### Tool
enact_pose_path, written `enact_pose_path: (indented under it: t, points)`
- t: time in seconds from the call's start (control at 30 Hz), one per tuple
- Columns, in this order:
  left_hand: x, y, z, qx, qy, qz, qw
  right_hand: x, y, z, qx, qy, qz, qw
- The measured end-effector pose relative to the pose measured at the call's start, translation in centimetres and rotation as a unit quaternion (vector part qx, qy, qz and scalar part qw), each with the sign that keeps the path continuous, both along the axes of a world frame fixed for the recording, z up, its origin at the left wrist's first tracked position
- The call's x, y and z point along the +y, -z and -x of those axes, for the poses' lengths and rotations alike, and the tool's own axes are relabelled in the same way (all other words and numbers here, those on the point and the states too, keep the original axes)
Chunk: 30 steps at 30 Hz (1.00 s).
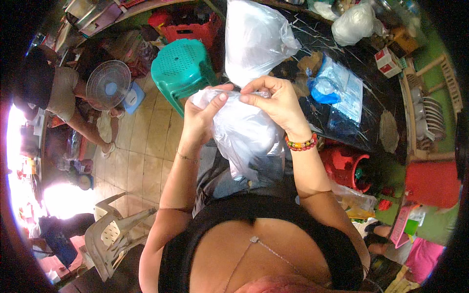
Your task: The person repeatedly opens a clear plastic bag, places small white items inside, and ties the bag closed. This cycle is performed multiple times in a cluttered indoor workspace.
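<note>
A thin white plastic bag (249, 128) hangs over my lap, its top edge pinched between the fingers of both hands. My left hand (205, 113) grips the rim at the left, thumb on top. At the right, my right hand (273, 100) holds the rim between thumb and forefinger. What the bag contains cannot be made out through the plastic. Just beyond my hands a large, full white plastic bag (256, 40) rests on the black marble-patterned table (366, 91).
A green plastic stool (181, 60) stands ahead on the left, before a red crate (192, 31). Blue plastic packaging (326, 88) lies on the table. At left are a fan (109, 85) and another person (60, 88). A worn plastic chair (110, 234) is behind left; a red gas cylinder (340, 166) sits right.
</note>
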State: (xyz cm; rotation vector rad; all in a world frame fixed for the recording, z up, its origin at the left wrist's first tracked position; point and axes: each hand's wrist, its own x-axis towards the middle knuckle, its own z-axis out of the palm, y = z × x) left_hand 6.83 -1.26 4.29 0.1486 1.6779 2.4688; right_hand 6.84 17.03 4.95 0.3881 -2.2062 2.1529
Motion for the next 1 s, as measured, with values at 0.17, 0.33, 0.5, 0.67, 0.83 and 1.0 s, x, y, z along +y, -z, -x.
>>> enact_pose_path:
  t: [0.17, 0.33, 0.5, 0.67, 0.83, 1.0]
  points:
    - [0.4, 1.0, 0.9, 0.04, -0.1, 0.08, 0.991, 0.5, 0.2, 0.4, 0.146, 0.033, -0.088, 0.985]
    - [1.6, -0.4, 0.6, 0.186, -0.112, 0.162, 0.963, -0.7, -0.9, 0.6, 0.082, 0.025, -0.076, 0.993]
    - [2.5, 0.9, 1.7, 0.097, -0.111, 0.091, 0.985, -0.7, -0.7, 0.6, 0.153, 0.153, -0.131, 0.968]
    - [4.2, 0.5, 2.0, 0.03, -0.032, -0.065, 0.997, -0.2, -0.8, 0.3, 0.22, 0.234, -0.221, 0.921]
    - [4.9, -0.1, 2.2, 0.033, -0.007, 0.011, 0.999, 1.2, -0.5, 0.5, 0.254, 0.246, -0.242, 0.903]
    - [3.7, 0.1, 2.2, 0.0, 0.099, -0.173, 0.98, 0.6, -0.1, 1.3, 0.183, 0.216, -0.199, 0.938]
